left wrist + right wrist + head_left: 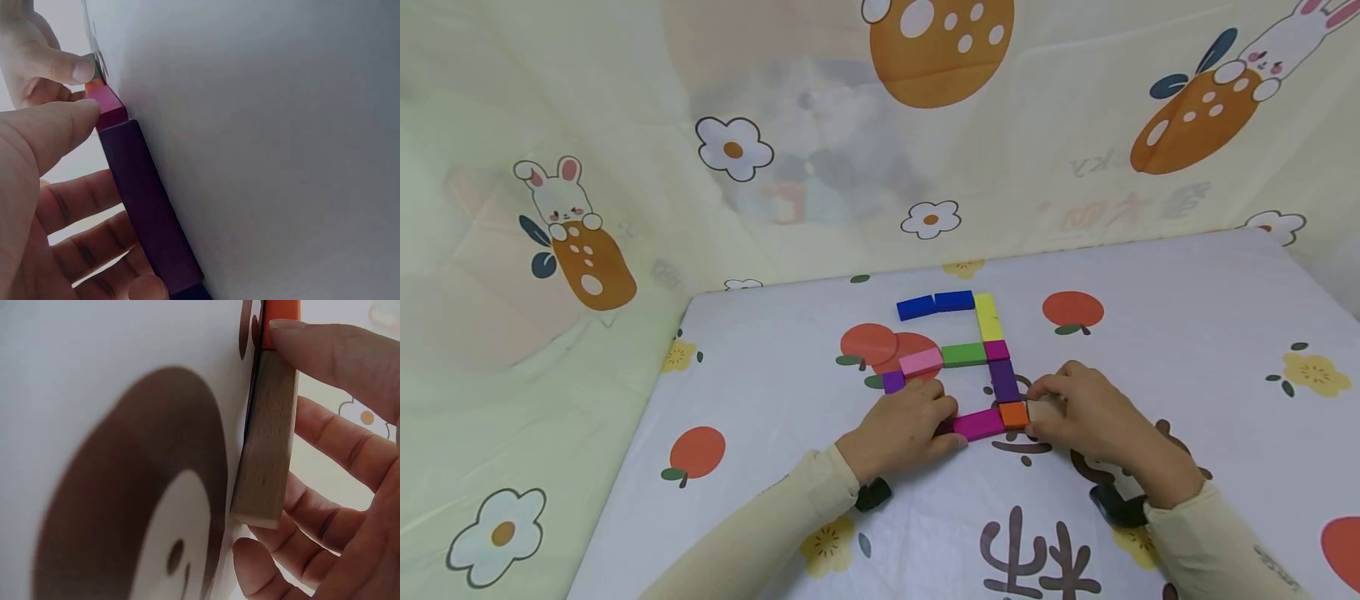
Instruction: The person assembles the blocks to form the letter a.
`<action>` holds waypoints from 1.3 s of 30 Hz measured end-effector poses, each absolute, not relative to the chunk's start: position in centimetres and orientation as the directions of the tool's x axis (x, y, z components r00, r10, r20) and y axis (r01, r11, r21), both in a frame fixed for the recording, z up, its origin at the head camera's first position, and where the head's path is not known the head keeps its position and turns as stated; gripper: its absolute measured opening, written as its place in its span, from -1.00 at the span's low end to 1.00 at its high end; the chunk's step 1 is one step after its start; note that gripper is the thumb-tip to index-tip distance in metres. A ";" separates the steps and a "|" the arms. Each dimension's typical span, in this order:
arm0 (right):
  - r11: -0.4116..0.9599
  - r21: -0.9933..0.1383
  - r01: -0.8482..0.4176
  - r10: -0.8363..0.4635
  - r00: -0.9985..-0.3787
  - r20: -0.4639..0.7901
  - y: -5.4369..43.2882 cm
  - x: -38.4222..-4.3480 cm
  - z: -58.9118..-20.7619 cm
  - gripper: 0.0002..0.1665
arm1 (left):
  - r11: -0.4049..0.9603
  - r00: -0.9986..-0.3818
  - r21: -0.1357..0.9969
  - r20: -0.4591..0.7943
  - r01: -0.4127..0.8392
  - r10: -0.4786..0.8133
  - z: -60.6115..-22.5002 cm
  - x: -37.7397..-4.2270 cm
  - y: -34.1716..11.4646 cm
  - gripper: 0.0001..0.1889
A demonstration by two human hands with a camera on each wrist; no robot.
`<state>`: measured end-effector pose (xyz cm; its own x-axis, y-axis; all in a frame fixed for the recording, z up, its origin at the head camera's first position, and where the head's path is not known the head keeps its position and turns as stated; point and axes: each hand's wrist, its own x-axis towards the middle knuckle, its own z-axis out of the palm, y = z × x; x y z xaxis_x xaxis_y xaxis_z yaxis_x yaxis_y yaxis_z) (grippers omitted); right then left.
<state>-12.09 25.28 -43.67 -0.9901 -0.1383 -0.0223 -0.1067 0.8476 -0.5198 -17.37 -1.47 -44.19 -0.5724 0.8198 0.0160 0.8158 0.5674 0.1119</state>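
Observation:
My left hand (902, 421) lies over the near row of blocks. Its thumb touches a magenta block (979, 425), while the fingers curl behind a dark purple block (150, 200) that lies end to end with the magenta one. From the other side, my right hand (1093, 412) holds a plain wooden block (267, 444), fingers behind it and thumb tip at its joint with an orange block (1013, 415). The orange block sits between the magenta and wooden blocks. A deep purple block (1003, 381) runs away from the orange one.
Beyond the hands, the line continues with a small magenta block (996, 350) and a yellow block (988, 317). Green (964, 355), pink (921, 362) and purple (893, 382) blocks branch left. Blue blocks (954, 301) lie at the far end. A printed cloth (760, 367) covers the table.

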 end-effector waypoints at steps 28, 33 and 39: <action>0.826 -0.560 -0.070 -0.126 -0.990 -0.061 25.7 -12.2 -43.6 -0.63 | 0.571 -0.576 0.112 0.014 0.813 0.817 -44.1 -17.4 -1.6 -0.67; 0.827 -0.559 -0.059 -0.116 -0.991 -0.066 25.6 -12.2 -43.7 -0.62 | 0.576 -0.580 0.142 -0.013 0.805 0.814 -43.8 -17.4 -1.6 -0.66; 0.815 -0.579 -0.037 -0.104 -0.991 -0.084 26.1 -12.0 -43.9 -0.51 | 0.624 -0.630 0.255 -0.068 0.738 0.773 -42.2 -19.4 -1.9 -0.63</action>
<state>-12.00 26.06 -43.91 -0.9910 -0.1045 -0.0841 -0.0368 0.8147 -0.5787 -19.42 -1.85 -42.24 -0.6303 0.7734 -0.0676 0.7385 0.6241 0.2553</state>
